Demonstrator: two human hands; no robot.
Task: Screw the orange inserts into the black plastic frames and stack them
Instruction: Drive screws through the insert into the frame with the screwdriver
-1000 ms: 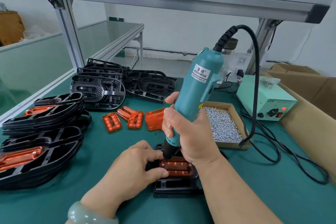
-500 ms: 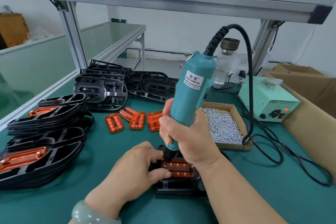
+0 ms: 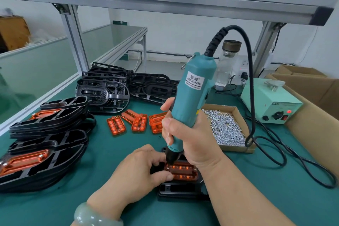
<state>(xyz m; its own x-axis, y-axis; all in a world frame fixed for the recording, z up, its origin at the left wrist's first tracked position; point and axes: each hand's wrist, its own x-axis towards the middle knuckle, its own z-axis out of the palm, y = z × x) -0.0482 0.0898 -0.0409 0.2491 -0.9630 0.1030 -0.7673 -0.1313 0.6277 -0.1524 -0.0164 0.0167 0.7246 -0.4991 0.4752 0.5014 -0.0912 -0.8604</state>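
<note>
Right now the person's right hand (image 3: 189,139) is wrapped around the teal electric screwdriver (image 3: 194,90), fingers curled tight on its lower body. The tool stands nearly upright, its top leaning a little to the right, and its black tip is down on the far left corner of the orange insert (image 3: 181,171). That insert sits in the black frame (image 3: 181,190), which lies flat on the green mat (image 3: 256,198) straight in front of the person. The left hand (image 3: 139,169) grips the frame at its left edge, fingers curled, with the thumb against the insert's left side; a pale green bracelet (image 3: 91,214) circles that wrist.

Off to the left lie the stacked frames (image 3: 45,145), and orange shows in the top one of each pile. Behind them lie the empty frames (image 3: 102,91) in a loose heap. Between that heap and the hands, the loose inserts (image 3: 116,125) are scattered on the mat. Just beside the right hand, on its right, is a shallow cardboard tray of screws (image 3: 225,126). Further right stands a pale green power box (image 3: 271,104) with a red light lit, and the black cable (image 3: 271,154) loops from the screwdriver's top down across the mat beside it.
</note>
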